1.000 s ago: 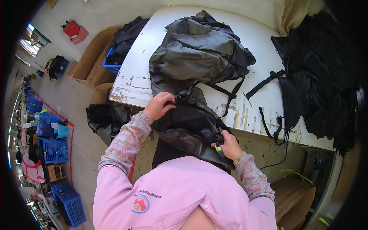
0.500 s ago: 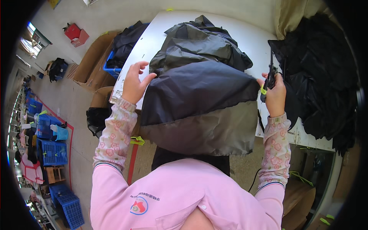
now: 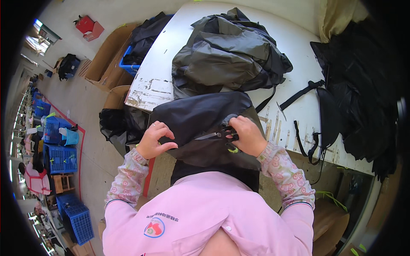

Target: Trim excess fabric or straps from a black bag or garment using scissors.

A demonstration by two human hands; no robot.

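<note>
A black and dark grey fabric piece [image 3: 196,112] hangs over the table's near edge in front of me. My right hand [image 3: 247,135] grips black-handled scissors [image 3: 209,136] over it, their metal blade pointing left and a yellow tag by the handle. To the left, my left hand [image 3: 157,140] is at the fabric's left side, thumb and fingers apart, with nothing visible between them. Beyond lies a crumpled heap of black and olive-grey fabric [image 3: 232,53] on the white table [image 3: 164,81].
Black fabric pieces [image 3: 358,98] pile up on the right, with straps [image 3: 301,94] beside them. At the left stand a cardboard box [image 3: 106,57] and a blue crate [image 3: 129,59] with dark fabric. Blue baskets [image 3: 62,164] line the floor farther left.
My right hand has swung left and down from the table's right side, bringing the scissors over the fabric. My left hand has come lower. The near fabric piece has shifted and folded.
</note>
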